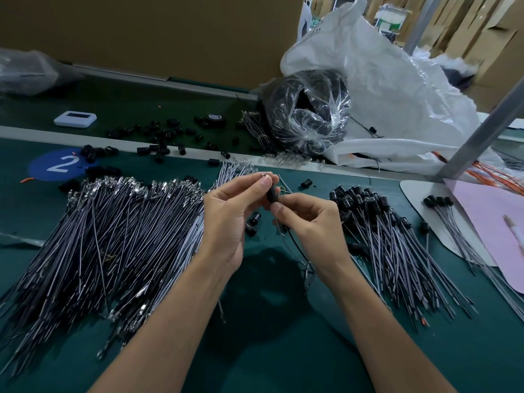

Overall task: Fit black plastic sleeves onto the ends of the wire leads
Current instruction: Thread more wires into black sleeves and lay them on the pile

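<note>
Two hands meet above the middle of the bench. The left hand (226, 217) pinches, between thumb and fingertips, the shiny metal terminal (265, 175) that comes out at the top of a short black plastic sleeve (272, 194). The right hand (309, 219) pinches the lower end of the same sleeve, and a thin dark wire lead (295, 245) hangs from under this hand down to the dark green table mat (255, 350). Just below the hands, a few spare black sleeves (253, 219) lie on the mat. On the left spreads a big heap of grey and black wires with bare metal ends (113, 236). On the right lies a smaller heap of wires with black sleeves fitted (382, 222). Further back, many scattered black sleeves (158, 137) lie near a small white rectangular device (75, 119). A clear plastic bag of black parts (309, 109) rests against a large white plastic sack (397, 89).
</note>
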